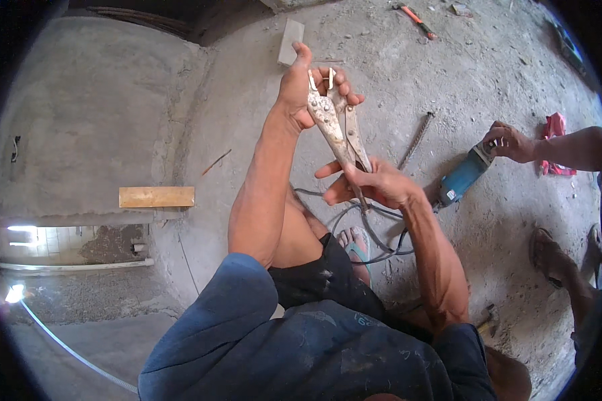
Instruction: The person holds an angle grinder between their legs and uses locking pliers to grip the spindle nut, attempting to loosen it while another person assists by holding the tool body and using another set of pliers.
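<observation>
A worn, whitish-metal pair of locking pliers (326,119) is held up in front of me, its jaws pointing away and its handles toward me. My left hand (295,92) supports the jaw end, thumb pointing up and fingers curled behind the jaws. Around the handle end my right hand (389,184) is closed, its thumb on the handle and some fingers stretched out to the left. The jaws stand apart with nothing visible between them. Part of the left hand's grip is hidden behind the tool.
To the right, another person's hand (514,142) touches a teal angle grinder (463,176); a dark cable (381,252) loops near my foot. A drill bit (418,139), orange-handled tool (416,21), grey block (292,39), hammer (489,319), pink wrapper (554,127) and wooden board (157,196) lie around.
</observation>
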A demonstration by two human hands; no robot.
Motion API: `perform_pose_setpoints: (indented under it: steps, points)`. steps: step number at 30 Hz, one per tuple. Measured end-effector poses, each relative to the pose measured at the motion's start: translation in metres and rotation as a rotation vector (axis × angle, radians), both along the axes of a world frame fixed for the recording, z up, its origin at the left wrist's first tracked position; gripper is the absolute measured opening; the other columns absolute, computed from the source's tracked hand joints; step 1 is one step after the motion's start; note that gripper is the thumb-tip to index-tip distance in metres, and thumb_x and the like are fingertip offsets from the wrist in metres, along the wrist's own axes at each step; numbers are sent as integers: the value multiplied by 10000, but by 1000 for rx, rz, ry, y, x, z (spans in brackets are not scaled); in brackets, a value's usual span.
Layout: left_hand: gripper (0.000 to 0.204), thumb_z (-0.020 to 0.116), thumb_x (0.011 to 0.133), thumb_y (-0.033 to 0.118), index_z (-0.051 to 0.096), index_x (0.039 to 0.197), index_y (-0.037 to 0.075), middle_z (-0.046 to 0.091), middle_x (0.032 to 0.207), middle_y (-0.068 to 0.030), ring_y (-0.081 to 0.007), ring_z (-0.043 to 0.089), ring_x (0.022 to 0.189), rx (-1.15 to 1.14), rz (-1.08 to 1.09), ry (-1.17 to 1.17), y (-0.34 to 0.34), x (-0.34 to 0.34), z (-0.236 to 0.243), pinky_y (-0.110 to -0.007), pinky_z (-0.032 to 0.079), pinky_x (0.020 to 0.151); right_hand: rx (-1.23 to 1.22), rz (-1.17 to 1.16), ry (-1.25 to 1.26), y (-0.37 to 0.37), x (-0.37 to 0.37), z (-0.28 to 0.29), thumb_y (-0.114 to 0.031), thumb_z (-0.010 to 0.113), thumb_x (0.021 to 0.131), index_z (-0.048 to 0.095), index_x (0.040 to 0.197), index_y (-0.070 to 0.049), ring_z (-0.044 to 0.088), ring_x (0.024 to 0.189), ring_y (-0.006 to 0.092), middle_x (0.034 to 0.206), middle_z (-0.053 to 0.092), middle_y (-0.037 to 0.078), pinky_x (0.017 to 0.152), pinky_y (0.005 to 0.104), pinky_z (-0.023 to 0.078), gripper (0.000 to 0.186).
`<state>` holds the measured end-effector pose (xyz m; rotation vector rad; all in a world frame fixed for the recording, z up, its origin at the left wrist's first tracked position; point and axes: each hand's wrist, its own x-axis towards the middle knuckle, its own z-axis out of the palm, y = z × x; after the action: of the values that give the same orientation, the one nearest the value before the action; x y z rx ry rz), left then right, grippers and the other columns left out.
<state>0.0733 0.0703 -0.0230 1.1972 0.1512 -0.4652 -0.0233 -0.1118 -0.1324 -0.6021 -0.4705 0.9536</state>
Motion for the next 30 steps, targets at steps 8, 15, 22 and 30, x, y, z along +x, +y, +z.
perform_pose_setpoints:
  steps: [8, 15, 22, 30]
  points:
    - [802, 241, 932, 821, 480, 626, 120, 514, 588, -57, -290, 648, 628, 56, 56, -44, -5, -5, 4, -537, 516, 1014, -286, -121, -285, 7, 0, 11, -688, 382, 1019, 730, 1165, -20, 575, 605, 97, 807, 742, 81, 550, 263, 434, 767]
    - [800, 214, 945, 808, 473, 617, 125, 517, 590, -59, -277, 653, 646, 61, 38, -85, 3, -7, 7, -535, 527, 996, -474, -142, -544, -10, 17, 7, -691, 335, 1025, 741, 1164, -48, 460, 530, 71, 835, 747, 52, 469, 258, 382, 773]
    - [818, 204, 935, 825, 491, 627, 123, 500, 562, -41, -275, 629, 604, 137, 114, -77, -15, -12, 11, -519, 531, 983, -327, -77, -386, -17, 23, -10, -640, 368, 1038, 699, 1165, -21, 684, 749, 140, 915, 759, 99, 697, 304, 569, 714]
    - [792, 243, 938, 821, 477, 636, 126, 494, 566, -33, -272, 612, 612, 98, 125, -57, -17, -14, 14, -497, 537, 926, -334, -100, -419, -15, 24, -9, -667, 354, 1023, 705, 1068, 25, 715, 791, 210, 907, 747, 122, 747, 352, 592, 777]
